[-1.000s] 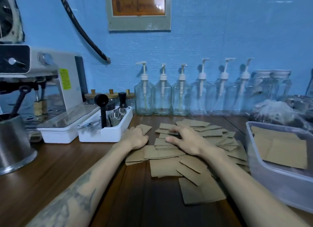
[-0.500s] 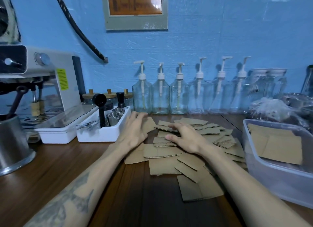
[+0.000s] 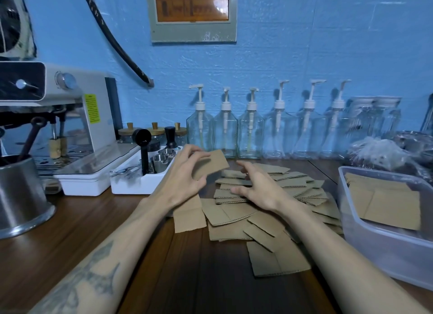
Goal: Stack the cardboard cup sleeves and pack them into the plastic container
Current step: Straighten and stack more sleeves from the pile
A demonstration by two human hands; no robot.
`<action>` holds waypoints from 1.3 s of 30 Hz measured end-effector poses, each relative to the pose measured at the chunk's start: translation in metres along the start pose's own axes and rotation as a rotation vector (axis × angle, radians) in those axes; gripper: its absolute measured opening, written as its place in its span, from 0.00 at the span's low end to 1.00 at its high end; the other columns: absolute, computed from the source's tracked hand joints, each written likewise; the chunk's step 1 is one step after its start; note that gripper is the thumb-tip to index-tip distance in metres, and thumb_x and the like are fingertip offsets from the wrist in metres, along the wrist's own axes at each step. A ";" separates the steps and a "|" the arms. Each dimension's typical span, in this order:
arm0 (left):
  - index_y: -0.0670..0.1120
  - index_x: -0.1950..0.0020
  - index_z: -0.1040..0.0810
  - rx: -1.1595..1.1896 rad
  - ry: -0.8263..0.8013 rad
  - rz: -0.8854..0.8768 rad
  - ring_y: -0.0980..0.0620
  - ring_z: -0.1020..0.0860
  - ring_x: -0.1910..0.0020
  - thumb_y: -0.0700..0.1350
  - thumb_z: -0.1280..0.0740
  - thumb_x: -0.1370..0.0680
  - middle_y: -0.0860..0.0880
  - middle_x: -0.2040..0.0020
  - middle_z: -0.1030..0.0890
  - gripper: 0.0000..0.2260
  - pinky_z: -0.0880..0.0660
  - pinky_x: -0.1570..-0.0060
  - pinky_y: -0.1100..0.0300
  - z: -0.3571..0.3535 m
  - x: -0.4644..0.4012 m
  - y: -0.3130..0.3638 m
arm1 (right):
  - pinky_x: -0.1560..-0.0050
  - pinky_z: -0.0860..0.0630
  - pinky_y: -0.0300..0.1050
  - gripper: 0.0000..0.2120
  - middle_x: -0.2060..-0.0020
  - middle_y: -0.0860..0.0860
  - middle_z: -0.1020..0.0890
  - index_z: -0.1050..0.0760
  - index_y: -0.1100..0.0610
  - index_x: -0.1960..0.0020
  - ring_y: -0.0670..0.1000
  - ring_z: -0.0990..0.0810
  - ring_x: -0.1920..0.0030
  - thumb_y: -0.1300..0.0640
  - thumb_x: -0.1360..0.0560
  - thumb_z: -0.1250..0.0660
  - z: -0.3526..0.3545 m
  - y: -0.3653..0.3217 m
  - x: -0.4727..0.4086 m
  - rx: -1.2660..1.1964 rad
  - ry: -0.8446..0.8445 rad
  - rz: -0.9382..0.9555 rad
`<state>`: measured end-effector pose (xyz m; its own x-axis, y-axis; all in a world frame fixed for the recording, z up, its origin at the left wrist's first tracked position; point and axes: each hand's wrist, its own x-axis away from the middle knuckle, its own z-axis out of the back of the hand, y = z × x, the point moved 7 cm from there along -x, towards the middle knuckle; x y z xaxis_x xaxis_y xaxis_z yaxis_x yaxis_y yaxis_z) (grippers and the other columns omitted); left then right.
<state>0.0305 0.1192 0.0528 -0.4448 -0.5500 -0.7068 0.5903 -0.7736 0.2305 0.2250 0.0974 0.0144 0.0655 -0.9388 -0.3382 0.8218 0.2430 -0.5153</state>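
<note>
Sleeve (image 3: 212, 163) in left hand (image 3: 185, 180)

Bare counter (image 3: 210, 290) lies open near, between the forearms. Far, bottles (image 3: 250, 135) wall the back; a tray (image 3: 140, 182) blocks left, the container (image 3: 384, 250) right (sleeves (image 3: 276, 238) scattered between).

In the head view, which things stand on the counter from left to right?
Steel pot → espresso machine → white tray → left hand → right hand → plastic container.
</note>
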 end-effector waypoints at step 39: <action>0.44 0.57 0.20 0.654 -0.187 0.445 0.49 0.27 0.65 0.46 0.28 0.23 0.38 0.68 0.23 0.07 0.26 0.39 0.51 -0.033 0.009 -0.030 | 0.59 0.33 0.45 0.16 0.76 0.43 0.36 0.34 0.54 0.63 0.49 0.36 0.68 0.60 0.27 0.26 0.024 0.011 0.003 -0.360 0.136 -0.040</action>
<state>0.0312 0.1478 0.0169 -0.4003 -0.8483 -0.3466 0.2513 -0.4653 0.8487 0.2477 0.0918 0.0263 -0.0585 -0.9142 -0.4010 0.5698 0.2993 -0.7654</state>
